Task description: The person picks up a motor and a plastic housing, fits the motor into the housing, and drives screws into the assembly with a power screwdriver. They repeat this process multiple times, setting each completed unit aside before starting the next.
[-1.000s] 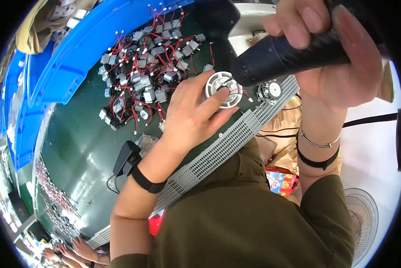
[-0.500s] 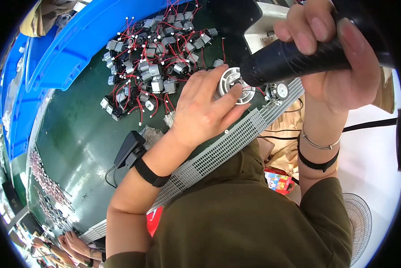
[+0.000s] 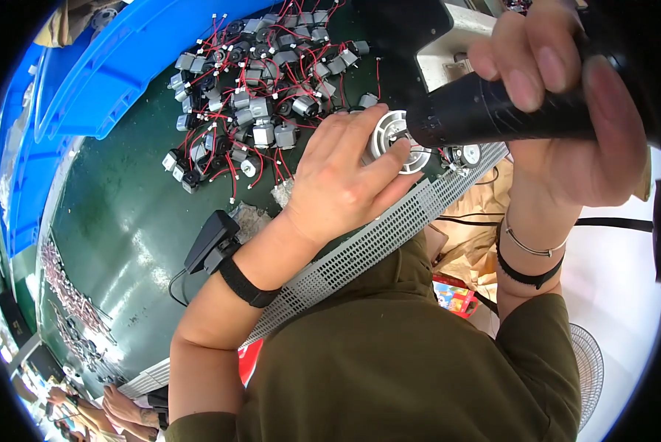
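My left hand (image 3: 349,173) is closed on a round white plastic part (image 3: 380,138), thumb and fingers at its rim, against the green table. Wrapped in the fingers of my right hand (image 3: 566,125) is a black electric screwdriver (image 3: 504,110). Its nose end reaches over the white part, close to my left thumb; whether the bit touches a screw cannot be made out. Beside the part, near the table edge, lies a small motor with a white disc (image 3: 469,155). Beyond my left hand spreads a pile of small grey motors (image 3: 260,110) with red wires.
Blue plastic bins (image 3: 117,81) stand along the far left. A perforated grey strip (image 3: 345,254) edges the green table (image 3: 117,214). Near my left forearm sits a black device (image 3: 211,239) with a cable. Another person's hands (image 3: 124,409) are at the lower left.
My right hand and the screwdriver have shifted slightly right and down. My left hand keeps its hold on the white part. The whole view has shifted a little.
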`<state>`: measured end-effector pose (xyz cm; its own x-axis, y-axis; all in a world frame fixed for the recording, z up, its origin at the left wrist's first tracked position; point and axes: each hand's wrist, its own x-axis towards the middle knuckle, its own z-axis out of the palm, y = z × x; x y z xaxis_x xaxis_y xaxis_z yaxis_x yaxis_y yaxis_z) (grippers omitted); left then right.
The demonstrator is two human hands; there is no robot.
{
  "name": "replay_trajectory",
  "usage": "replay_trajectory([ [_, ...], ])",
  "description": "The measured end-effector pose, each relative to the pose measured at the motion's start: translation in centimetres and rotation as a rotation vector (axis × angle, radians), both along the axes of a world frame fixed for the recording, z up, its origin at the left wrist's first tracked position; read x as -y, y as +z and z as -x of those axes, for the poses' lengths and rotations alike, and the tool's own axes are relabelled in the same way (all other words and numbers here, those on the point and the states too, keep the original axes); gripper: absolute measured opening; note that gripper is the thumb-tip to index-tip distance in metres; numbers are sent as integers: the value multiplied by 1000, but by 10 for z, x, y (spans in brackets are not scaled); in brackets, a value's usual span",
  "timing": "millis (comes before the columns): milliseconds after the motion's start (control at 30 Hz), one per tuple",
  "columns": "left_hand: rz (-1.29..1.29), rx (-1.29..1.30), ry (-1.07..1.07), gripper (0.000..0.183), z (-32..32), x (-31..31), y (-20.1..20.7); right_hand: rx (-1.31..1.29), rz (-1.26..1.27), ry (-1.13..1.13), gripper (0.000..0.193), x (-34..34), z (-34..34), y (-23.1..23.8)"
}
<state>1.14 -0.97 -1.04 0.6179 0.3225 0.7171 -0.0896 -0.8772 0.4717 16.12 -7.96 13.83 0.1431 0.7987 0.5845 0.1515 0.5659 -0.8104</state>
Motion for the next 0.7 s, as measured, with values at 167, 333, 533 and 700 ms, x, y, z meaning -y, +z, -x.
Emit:
replay_trajectory([
  [167, 7, -10, 20, 31, 2, 1, 2, 5, 7, 33, 61, -2, 1, -1],
  [333, 0, -20, 12, 31, 1, -1, 0, 12, 6, 63, 59, -4, -3, -2],
  [533, 8, -15, 15, 31, 1, 0, 1, 16, 12, 94, 57, 2, -20, -4],
  [700, 16, -14, 11, 31, 2, 0, 2, 14, 21, 130, 54, -4, -18, -8],
])
